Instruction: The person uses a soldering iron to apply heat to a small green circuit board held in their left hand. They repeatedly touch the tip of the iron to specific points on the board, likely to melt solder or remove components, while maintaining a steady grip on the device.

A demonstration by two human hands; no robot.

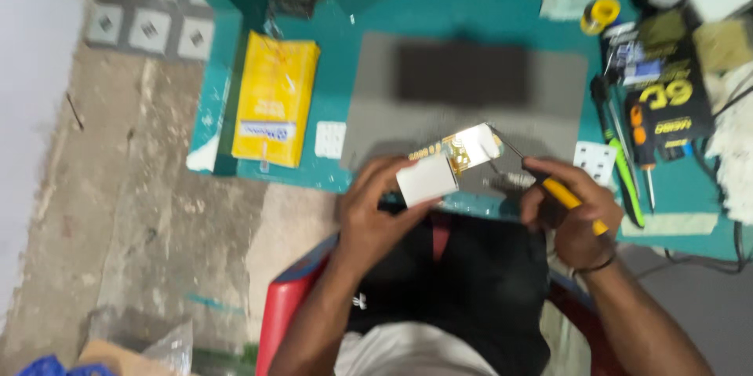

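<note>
the teal-topped counter fills the upper part of the view, with a grey rectangular work mat lying on it. left of the mat lies a flat yellow plastic packet. at the counter's near edge the left hand is closed around a small white plastic block with a bare yellow-brown circuit board sticking out of it, held just above the mat's front edge. the right hand grips a thin yellow-handled metal probe tool, its tip pointing at the board. a small yellow tape roll sits far back on the right.
</note>
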